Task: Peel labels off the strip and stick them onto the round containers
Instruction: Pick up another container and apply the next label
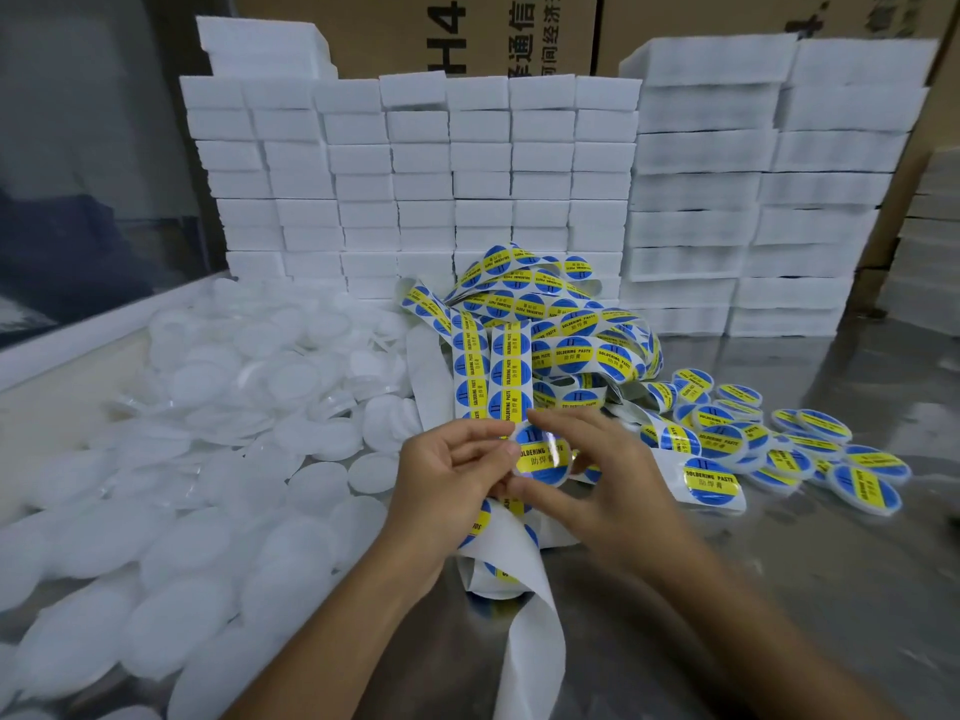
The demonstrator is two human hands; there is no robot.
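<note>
The steel table [779, 589] was backed by stacked white boxes [415, 174] and cardboard cartons [545, 33]. The left hand [447, 491] gripped the label strip [493, 371] and, it appeared, a container beneath; the right hand [597, 475] pinched a blue-yellow label [540, 454] at its edges, judged to be for aligning it before pressing. Bare containers [208, 433] lay heaped at left, labelled containers [769, 444] at right. The tangled strip and spent backing paper [535, 615] crowded the working area

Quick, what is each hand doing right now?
Left hand: grips the label strip.
Right hand: pinches a round container with a label on it.
</note>
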